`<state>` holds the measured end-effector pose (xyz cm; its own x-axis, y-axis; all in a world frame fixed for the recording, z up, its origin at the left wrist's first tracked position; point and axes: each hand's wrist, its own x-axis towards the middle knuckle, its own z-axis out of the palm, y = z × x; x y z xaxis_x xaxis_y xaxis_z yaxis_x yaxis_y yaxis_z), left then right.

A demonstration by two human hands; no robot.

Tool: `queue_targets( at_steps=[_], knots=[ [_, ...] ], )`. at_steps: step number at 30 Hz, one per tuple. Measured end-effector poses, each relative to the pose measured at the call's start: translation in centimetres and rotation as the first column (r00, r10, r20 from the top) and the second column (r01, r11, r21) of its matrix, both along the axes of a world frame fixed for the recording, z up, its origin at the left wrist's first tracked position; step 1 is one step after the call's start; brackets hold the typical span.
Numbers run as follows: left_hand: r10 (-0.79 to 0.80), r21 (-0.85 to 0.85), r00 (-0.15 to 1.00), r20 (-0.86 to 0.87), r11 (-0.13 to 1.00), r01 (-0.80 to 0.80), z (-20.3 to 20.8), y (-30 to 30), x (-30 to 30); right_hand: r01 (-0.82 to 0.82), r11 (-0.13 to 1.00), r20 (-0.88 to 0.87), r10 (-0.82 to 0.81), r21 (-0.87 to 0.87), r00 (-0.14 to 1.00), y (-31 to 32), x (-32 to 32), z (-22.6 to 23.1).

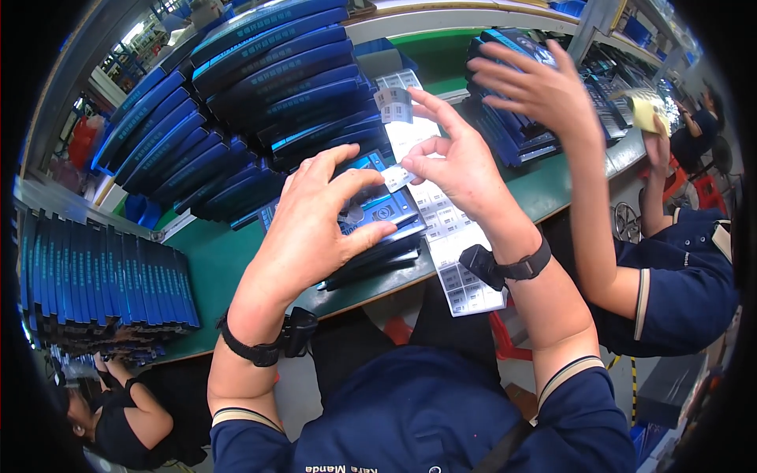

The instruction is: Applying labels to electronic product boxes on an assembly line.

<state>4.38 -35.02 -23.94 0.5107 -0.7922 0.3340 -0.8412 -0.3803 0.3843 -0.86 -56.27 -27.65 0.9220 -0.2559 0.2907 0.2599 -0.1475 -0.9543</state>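
My right hand (pixel 465 164) pinches a small white label (pixel 399 177) between thumb and index finger, over the right side of a flat blue box (pixel 386 206). My left hand (pixel 315 209) arches above that box with its fingers apart. The left index fingertip is at the label's edge; whether it touches is hard to tell. Under the box lie more flat boxes in a low stack. Beside it runs a long sheet of printed labels (pixel 441 219), which passes beneath my right hand and wrist and hangs over the table's front edge. Its far end curls up.
Tall stacks of blue boxes (pixel 276 71) stand at the back left, and an upright row of them (pixel 110 276) at the left on the green table (pixel 213 260). A co-worker's blurred hand (pixel 544 91) hovers over another box stack (pixel 505 130) at right. Further people sit both sides.
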Motion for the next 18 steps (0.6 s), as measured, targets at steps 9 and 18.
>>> queue_targets(
  at_steps=[9, 18],
  knots=[
    [-0.03, 0.062, 0.999, 0.009, 0.998, 0.03, -1.0, 0.2, -0.3, 0.206, 0.888, 0.116, -0.174, -0.411, 0.978, -0.3, -0.9, -1.9],
    [-0.075, -0.241, 0.991, 0.112, 0.965, 0.1, -0.1, 1.7, -4.7, -0.146, 0.851, 0.318, -0.026, 0.504, 0.948, 5.7, -3.5, 0.1]
  ],
)
